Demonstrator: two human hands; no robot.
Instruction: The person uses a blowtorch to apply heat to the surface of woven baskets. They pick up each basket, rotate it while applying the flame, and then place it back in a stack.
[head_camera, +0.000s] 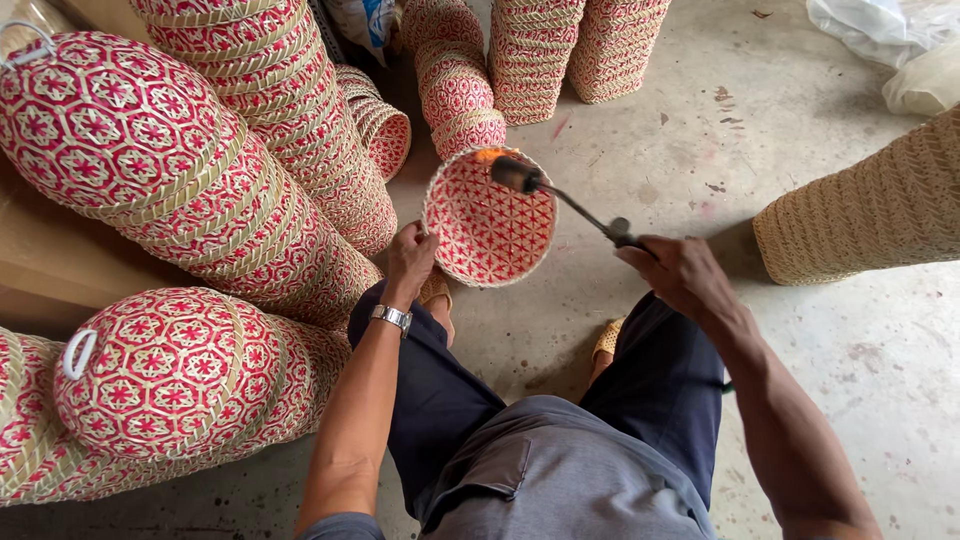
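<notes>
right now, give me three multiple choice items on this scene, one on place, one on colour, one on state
1. Where is the torch flame?
A. at the rim of the held basket
B. on the floor
C. at the tan basket

2. What colours is the held basket?
A. blue and white
B. red and natural straw
C. plain green

3. How is the held basket held?
A. flat on the floor
B. stacked on others
C. tilted, its opening toward the camera, in the left hand

Answers:
1 A: an orange glow sits at the basket's upper rim, at the torch tip.
2 B: red weave with pale star patterns.
3 C: the left hand grips its rim while the right hand holds the torch.
</notes>
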